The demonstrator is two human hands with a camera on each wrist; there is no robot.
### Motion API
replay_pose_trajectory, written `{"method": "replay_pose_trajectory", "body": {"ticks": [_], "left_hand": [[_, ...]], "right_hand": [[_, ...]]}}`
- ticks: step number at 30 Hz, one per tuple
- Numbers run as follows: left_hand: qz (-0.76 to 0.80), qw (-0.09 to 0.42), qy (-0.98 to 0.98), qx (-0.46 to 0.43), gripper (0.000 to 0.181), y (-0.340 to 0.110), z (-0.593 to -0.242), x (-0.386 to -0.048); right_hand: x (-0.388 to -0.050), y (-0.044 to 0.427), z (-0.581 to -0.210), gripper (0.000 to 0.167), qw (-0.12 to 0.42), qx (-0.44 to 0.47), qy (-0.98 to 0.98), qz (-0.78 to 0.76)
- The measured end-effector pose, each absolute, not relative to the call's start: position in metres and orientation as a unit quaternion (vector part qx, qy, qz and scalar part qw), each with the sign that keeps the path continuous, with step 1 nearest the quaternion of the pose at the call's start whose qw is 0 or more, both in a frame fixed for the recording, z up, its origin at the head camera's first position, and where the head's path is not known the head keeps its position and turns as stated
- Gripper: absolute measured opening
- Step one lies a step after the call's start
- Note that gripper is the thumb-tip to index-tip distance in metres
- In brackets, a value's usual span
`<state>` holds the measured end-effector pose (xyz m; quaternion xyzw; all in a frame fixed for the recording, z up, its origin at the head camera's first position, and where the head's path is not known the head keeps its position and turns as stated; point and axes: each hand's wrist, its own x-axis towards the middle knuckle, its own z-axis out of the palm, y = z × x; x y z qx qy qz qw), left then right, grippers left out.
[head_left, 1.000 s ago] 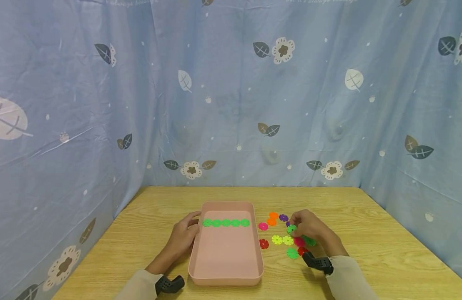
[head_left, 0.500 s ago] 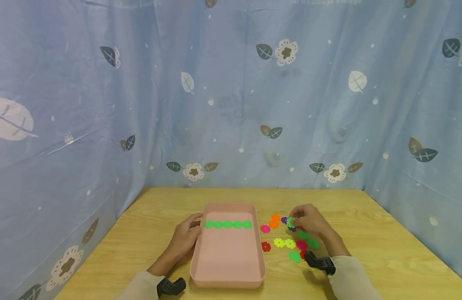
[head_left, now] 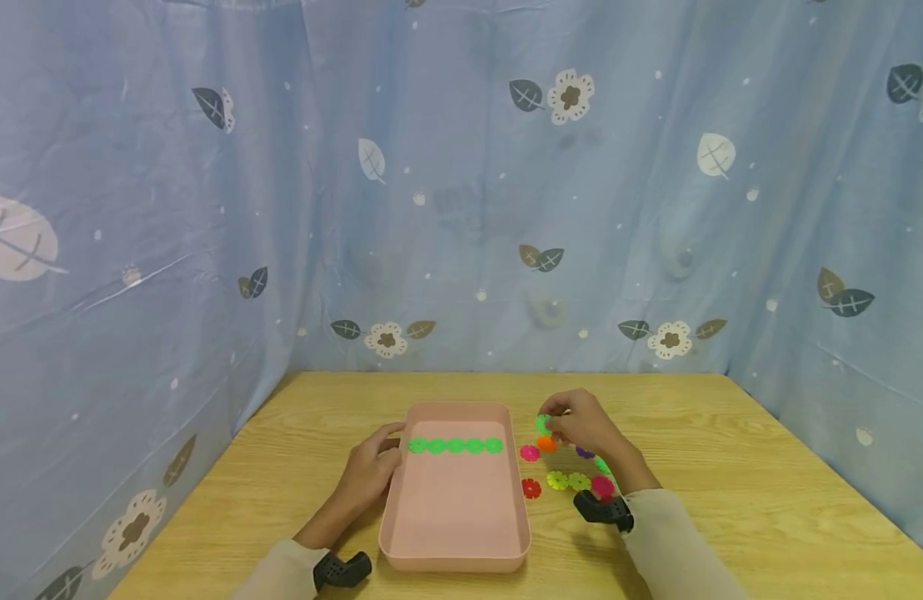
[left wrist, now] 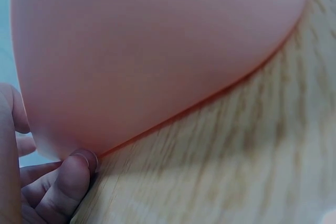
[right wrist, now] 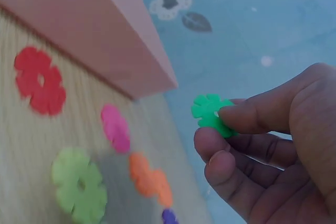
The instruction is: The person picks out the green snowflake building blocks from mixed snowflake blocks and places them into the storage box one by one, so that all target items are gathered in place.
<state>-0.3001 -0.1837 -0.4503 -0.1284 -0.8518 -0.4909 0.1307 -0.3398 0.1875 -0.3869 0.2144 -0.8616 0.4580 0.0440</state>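
A pink tray (head_left: 454,533) lies on the table, with a row of several green notched plastic discs (head_left: 456,446) across its far part. My left hand (head_left: 367,475) holds the tray's left side with curled fingers; the left wrist view shows its fingertips (left wrist: 79,169) at the tray's lower edge. To the tray's right, my right hand (head_left: 585,425) pinches a loose green notched disc (right wrist: 210,111) between thumb and fingers, raised over the table. Beneath and beside that hand lie an orange disc (head_left: 547,444), a pink disc (head_left: 530,453) and a purple disc (head_left: 585,452).
Nearer me on the table (head_left: 694,508) lie a red disc (head_left: 531,489), yellow-green discs (head_left: 568,481) and a deep pink disc (head_left: 602,487). The right forearm hides part of this group. A blue patterned curtain (head_left: 461,208) stands behind the table and at both sides.
My right hand has lifted the green disc from the right-hand group and moved it left and away from me, over the orange discs. The left hand stays at the tray.
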Motion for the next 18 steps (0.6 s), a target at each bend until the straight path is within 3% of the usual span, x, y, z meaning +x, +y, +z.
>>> {"method": "replay_pose_trajectory", "body": {"ticks": [10,18], "left_hand": [[-0.510,0.126,-0.841,-0.130,0.050,-0.184,-0.452,-0.300],[-0.525,0.112,-0.834,-0.124,0.052,-0.185,-0.452,-0.301]], "right_hand": [[-0.347,0.146,-0.359,0.014,0.034,0.241,-0.876,0.417],[-0.352,0.108,-0.359,0.010,0.007,0.245,-0.848,0.469]]}}
